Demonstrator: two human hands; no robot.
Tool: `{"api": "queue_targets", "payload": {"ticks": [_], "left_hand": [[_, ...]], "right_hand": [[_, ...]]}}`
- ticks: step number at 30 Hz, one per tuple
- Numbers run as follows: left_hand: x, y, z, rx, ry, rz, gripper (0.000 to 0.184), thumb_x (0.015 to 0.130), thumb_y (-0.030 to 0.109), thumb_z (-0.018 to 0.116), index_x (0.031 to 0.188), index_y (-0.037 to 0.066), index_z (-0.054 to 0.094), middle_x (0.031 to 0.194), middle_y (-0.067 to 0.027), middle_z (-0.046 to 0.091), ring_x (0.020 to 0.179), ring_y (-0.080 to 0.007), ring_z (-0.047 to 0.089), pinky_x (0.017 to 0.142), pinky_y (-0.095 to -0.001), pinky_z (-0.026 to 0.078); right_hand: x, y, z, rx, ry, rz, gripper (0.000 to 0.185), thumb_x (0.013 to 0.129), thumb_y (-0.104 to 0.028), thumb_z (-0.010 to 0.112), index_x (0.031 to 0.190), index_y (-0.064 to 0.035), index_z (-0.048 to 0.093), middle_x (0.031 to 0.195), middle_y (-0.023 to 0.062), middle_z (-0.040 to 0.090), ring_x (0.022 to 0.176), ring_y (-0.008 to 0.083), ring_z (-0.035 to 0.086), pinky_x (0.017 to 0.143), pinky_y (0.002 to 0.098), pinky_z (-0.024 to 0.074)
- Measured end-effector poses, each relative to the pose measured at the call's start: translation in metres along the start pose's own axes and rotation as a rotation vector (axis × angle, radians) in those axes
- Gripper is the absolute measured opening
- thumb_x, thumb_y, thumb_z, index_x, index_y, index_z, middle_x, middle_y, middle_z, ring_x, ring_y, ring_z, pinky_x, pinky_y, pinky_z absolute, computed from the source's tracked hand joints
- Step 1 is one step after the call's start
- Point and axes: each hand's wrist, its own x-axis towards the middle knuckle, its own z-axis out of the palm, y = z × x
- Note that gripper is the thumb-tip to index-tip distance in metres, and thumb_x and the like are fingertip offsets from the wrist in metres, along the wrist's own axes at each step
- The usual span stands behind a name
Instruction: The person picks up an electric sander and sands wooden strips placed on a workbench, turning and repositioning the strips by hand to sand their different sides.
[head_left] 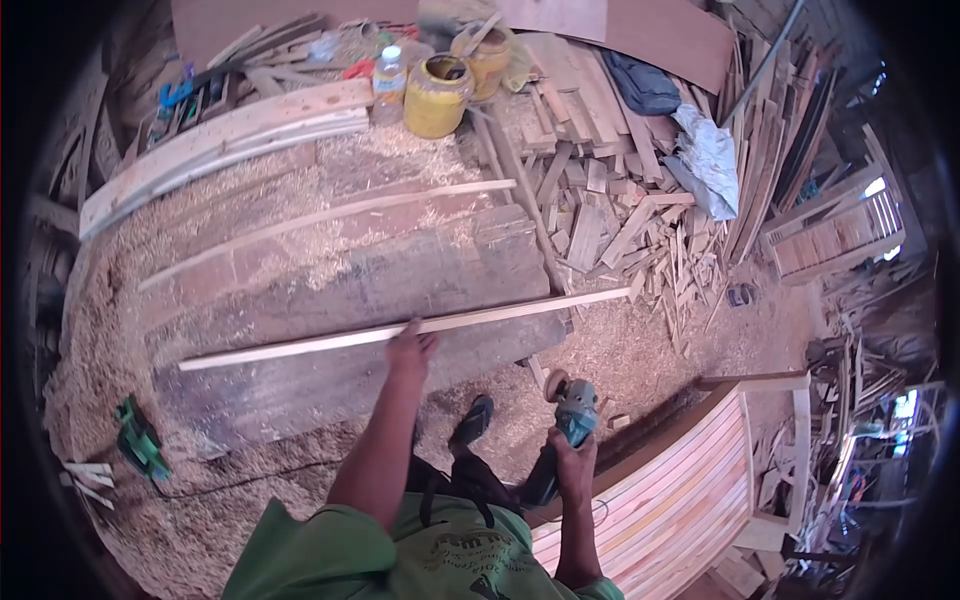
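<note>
Item: long, narrow strip of pale wood (520,311). Lies lengthwise across a dark, worn wooden surface (280,402), its right end projecting past the surface's edge.

Left hand (410,348): at the near edge of the strip, around mid-length, one digit laid over it; whether the grip is fully closed cannot be told.

Right hand (572,460): grip closed around the body of a green angle grinder (575,408) with a round brown disc (556,384) at its head. Grinder held apart from the strip, to the right of the person's legs.

Also on the surface: a second thin, slightly bowed wooden strip (440,196), beyond the first; scattered pale wood shavings (330,262); broad pale curved boards (240,122), stacked along the far left.

Far edge: clear bottle with white cap (389,80), just beside a round yellow tub (436,105); a second yellow container (488,72) behind the tub.

Left, near corner: green power tool (140,440), lying among shavings.

Right, beyond the surface: heap of small wooden offcuts (620,215); crumpled silvery-white sheet (708,160); dark fabric bundle (642,84).

Right, near: large framed panel of pale wooden slats (660,480).
</note>
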Motion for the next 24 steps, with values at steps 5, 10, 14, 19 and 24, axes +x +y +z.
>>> {"api": "queue_targets", "payload": {"ticks": [5,10,14,19,24], "left_hand": [[0.006,-0.026,0.011,0.156,-0.119,-0.146,0.035,0.099,0.034,0.068,0.117,0.005,0.060,0.108,-0.0177,0.067,0.088,-0.0312,0.073,0.075,-0.0442,0.064],[0.022,0.054,-0.092,1.262,0.178,0.718,0.030,0.094,0.032,0.072,0.112,0.009,0.066,0.108,-0.0130,0.072,0.087,-0.0339,0.071,0.078,-0.0544,0.059],[0.006,0.148,-0.148,1.657,0.385,1.112,0.079,0.092,0.051,0.071,0.155,0.016,0.041,0.159,-0.0261,0.038,0.151,-0.0471,0.027,0.120,-0.0648,0.022],[0.027,0.173,-0.178,1.858,0.245,0.794,0.110,0.087,0.073,0.064,0.167,0.019,0.012,0.170,-0.0272,0.002,0.156,-0.0500,0.000,0.123,-0.0656,0.001],[0.028,0.169,-0.180,1.866,0.254,0.818,0.111,0.087,0.075,0.063,0.167,0.018,0.013,0.170,-0.0280,0.003,0.156,-0.0507,0.001,0.122,-0.0670,0.002]], "right_hand": [[0.008,-0.010,0.041,-0.214,-0.049,-0.101,0.046,0.083,-0.026,0.080,0.114,0.0028,0.063,0.098,0.0107,0.069,0.086,0.0182,0.065,0.078,0.0350,0.0532],[0.008,-0.011,0.116,-0.575,-0.067,-0.189,0.060,0.081,-0.038,0.081,0.117,0.0042,0.059,0.093,0.0218,0.072,0.084,0.0354,0.072,0.078,0.0434,0.0562],[0.008,0.012,0.192,-0.740,-0.182,-0.352,0.062,0.083,-0.037,0.078,0.122,0.0010,0.049,0.094,0.0272,0.072,0.084,0.0487,0.071,0.071,0.0533,0.0564],[-0.016,0.007,0.269,-0.814,-0.291,-0.506,0.057,0.084,-0.032,0.076,0.118,-0.0015,0.043,0.097,0.0272,0.068,0.081,0.0476,0.071,0.070,0.0576,0.0570],[-0.024,0.005,0.302,-0.873,-0.358,-0.475,0.056,0.084,-0.031,0.075,0.118,-0.0033,0.041,0.103,0.0262,0.066,0.082,0.0496,0.070,0.072,0.0592,0.0571]]}}
